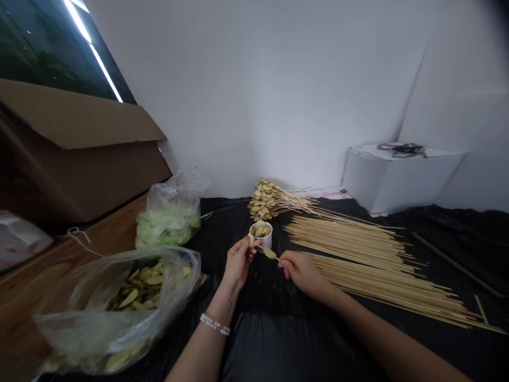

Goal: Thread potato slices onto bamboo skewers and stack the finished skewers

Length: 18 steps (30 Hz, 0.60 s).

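My right hand is closed on a thin wooden skewer that points up and to the left. A pale yellow slice that looks like potato is threaded on it, just beyond my fingers. My left hand pinches another slice at the skewer's far end. Right behind my hands stands a white cup holding more slices. Further back lies a stack of filled skewers, their bare sticks toward the right.
Bundles of bare skewers cover the right side of the black sheet. At left sit an open bag of slices and a bag of pale green leaves. A cardboard box and a white box flank the wall.
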Motion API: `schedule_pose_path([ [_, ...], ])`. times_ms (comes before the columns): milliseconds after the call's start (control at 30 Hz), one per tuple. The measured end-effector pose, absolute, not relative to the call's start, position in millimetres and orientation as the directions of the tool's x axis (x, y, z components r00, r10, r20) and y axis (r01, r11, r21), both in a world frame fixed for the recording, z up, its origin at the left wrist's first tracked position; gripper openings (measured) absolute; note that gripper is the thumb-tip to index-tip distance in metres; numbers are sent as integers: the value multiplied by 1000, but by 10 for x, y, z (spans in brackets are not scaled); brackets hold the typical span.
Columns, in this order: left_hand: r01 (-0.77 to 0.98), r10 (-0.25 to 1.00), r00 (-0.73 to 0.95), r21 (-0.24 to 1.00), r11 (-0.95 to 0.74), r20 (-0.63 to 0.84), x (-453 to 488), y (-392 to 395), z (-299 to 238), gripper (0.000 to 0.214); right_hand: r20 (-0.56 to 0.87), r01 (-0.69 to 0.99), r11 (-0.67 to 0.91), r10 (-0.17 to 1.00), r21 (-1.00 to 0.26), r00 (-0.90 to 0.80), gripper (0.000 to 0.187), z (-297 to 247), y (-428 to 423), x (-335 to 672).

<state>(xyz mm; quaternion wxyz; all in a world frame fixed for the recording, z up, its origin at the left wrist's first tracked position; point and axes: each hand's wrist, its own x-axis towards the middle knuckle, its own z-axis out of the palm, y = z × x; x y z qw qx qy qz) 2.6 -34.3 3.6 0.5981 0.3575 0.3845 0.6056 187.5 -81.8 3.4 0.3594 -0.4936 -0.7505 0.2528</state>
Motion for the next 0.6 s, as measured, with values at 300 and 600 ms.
schedule_pose_path([
  [300, -441, 998, -26, 897, 37, -54, 63, -367, 73, 36, 467, 598, 490, 859, -634, -209, 16, -71, -790, 1864],
  [600, -383, 998, 31, 922, 58, -50, 139, -431, 83, 34, 366, 531, 420, 907, -736, -210, 23, -3, -804, 1856],
])
